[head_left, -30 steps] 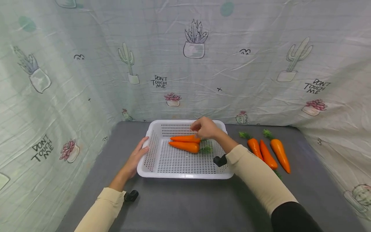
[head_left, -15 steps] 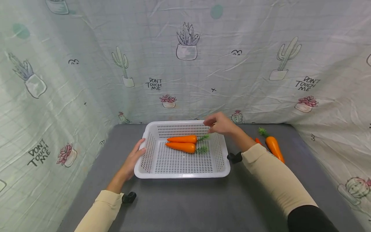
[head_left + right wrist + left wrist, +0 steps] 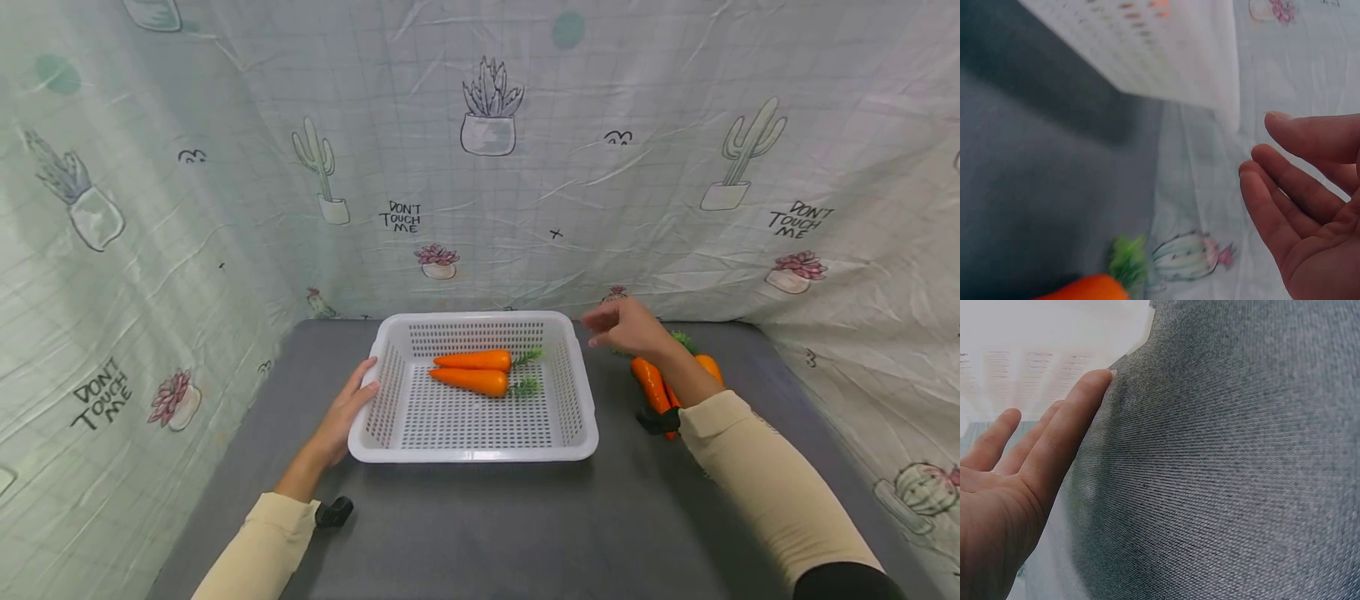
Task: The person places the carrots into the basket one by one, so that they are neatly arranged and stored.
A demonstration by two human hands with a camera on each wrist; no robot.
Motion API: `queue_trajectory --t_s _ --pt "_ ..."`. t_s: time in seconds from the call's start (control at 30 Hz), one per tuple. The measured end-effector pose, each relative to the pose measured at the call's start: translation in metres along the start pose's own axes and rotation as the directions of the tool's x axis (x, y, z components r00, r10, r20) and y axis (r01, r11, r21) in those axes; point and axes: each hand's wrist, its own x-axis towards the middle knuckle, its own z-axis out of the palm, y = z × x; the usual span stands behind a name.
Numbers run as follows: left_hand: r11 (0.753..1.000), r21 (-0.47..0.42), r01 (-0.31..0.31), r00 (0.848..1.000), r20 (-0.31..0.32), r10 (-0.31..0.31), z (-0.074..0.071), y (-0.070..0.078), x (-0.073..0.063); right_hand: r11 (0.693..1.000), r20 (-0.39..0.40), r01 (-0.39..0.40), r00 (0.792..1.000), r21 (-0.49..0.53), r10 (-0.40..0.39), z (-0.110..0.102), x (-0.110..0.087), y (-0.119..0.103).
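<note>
A white plastic basket [image 3: 480,455] with slotted walls stands on the grey table. Inside it two orange carrots [image 3: 474,360] with green tops lie side by side, tips to the left. At the basket's left side is my left hand [image 3: 345,417], touching the rim; in the left wrist view its fingers [image 3: 1063,425] are fairly straight against the wall. My right hand [image 3: 630,327] hovers just right of the basket, empty, its fingers loosely bent. Under and behind the right forearm lie more carrots [image 3: 651,385], partly hidden; one carrot [image 3: 1088,289] shows at the bottom of the right wrist view.
A pale curtain [image 3: 555,192] printed with potted cacti hangs behind and along both sides of the table [image 3: 465,525]. The carrots on the table lie to the right of the basket, near its back edge.
My right hand has moved right, from above the carrots in the basket, out past its right rim. Both carrots stay in the basket. My left hand stays at the left rim.
</note>
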Motion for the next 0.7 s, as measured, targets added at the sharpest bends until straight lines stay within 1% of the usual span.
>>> queue_trajectory --t_s 0.1,0.2,0.27,0.4,0.47,0.57,0.7 --pt "1.000 0.007 -0.002 1.000 -0.001 0.002 0.000 -0.001 -0.001 1.000 -0.009 -0.016 1.000 -0.025 0.016 -0.002 -0.006 0.014" --pt "1.000 0.002 -0.007 1.000 0.000 0.007 0.000 -0.001 -0.001 0.998 -0.042 -0.042 0.998 -0.047 0.040 -0.003 -0.013 0.031" --pt "1.000 -0.004 -0.009 1.000 0.005 0.009 0.000 -0.001 -0.001 0.996 -0.067 -0.076 0.995 -0.045 0.073 -0.003 -0.019 0.043" --pt "1.000 -0.003 -0.007 1.000 0.009 0.007 0.001 -0.001 0.000 0.986 -0.127 -0.165 0.979 -0.036 0.159 0.003 -0.030 0.066" --pt "1.000 0.003 -0.006 1.000 0.009 0.006 0.000 -0.002 0.000 0.981 -0.171 -0.192 0.968 -0.040 0.183 0.007 -0.035 0.075" --pt "1.000 0.006 -0.009 1.000 0.005 0.009 -0.001 -0.003 0.000 0.978 -0.220 -0.206 0.956 -0.043 0.192 0.014 -0.040 0.085" --pt "1.000 0.001 -0.016 1.000 0.019 0.016 -0.002 -0.002 0.002 0.977 -0.263 -0.213 0.944 -0.029 0.198 0.022 -0.045 0.096"
